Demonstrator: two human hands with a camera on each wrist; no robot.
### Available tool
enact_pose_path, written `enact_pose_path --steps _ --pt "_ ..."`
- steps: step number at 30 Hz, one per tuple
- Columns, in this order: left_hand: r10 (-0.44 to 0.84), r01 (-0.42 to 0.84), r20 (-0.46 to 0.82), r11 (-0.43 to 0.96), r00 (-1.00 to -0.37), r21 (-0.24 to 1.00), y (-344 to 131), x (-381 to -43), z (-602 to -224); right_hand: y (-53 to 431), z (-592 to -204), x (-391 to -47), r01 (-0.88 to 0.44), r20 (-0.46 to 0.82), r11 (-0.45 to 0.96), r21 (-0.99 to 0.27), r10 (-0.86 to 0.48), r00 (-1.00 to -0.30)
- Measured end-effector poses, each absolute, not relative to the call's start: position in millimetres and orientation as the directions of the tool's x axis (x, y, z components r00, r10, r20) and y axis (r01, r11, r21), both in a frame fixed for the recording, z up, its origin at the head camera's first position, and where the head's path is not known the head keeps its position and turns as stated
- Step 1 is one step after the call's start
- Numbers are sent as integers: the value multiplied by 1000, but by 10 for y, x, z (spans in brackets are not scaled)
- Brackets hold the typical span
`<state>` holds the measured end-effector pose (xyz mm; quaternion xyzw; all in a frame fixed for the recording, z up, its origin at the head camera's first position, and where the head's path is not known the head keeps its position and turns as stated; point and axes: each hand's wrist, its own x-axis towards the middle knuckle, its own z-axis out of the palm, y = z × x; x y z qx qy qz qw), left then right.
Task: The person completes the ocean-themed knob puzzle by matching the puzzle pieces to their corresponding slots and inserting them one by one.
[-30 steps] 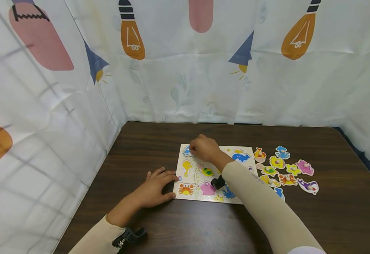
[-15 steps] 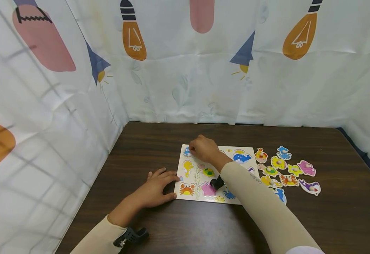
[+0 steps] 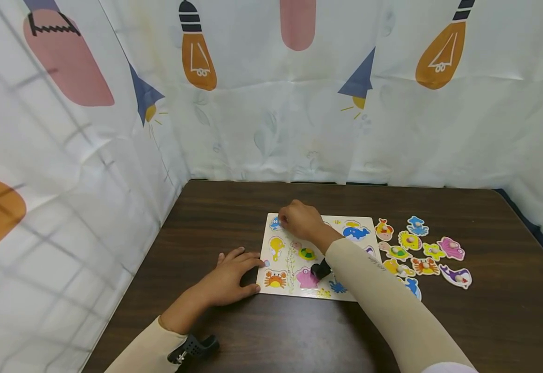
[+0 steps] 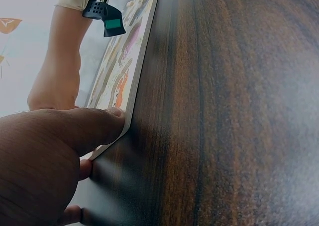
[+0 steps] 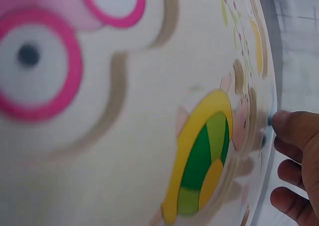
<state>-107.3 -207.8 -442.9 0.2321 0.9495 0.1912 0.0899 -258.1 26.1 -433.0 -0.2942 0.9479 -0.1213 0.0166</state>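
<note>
My left hand rests at the near left corner of a white sea-animal puzzle board. Its fingers are spread, and the thumb lies on the board's edge in the left wrist view. At the board's far left corner, my right hand pinches a small blue puzzle piece over a blue picture there. The hand covers most of that piece, and its exact shape cannot be told. The right wrist view has the right fingertips at the board's far edge, beyond the turtle picture.
Several loose knobbed puzzle pieces lie right of the board, among them a crab, a turtle, a pink piece and a purple piece. A patterned white curtain hangs behind the dark wooden table.
My right hand stays at the board's far left corner, with only slight finger movement at the blue piece. My left hand stays at the board's edge. The head view shifts slightly.
</note>
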Motion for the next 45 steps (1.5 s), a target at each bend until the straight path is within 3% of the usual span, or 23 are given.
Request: enact_pose_path --steps 9,27,45 --pt "467 401 -88 828 -880 393 -2063 -1064 -4411 552 -4228 -2520 -526 -29 810 -259 -551 -834" --pt "466 401 -82 827 -881 394 -2082 -1078 -4425 1066 -4076 -2287 -505 -2 828 -245 -521 -854" --pt "464 397 -95 832 -881 387 -2055 -1098 -4438 1693 -4112 -2055 -385 2 882 -271 -400 -917"
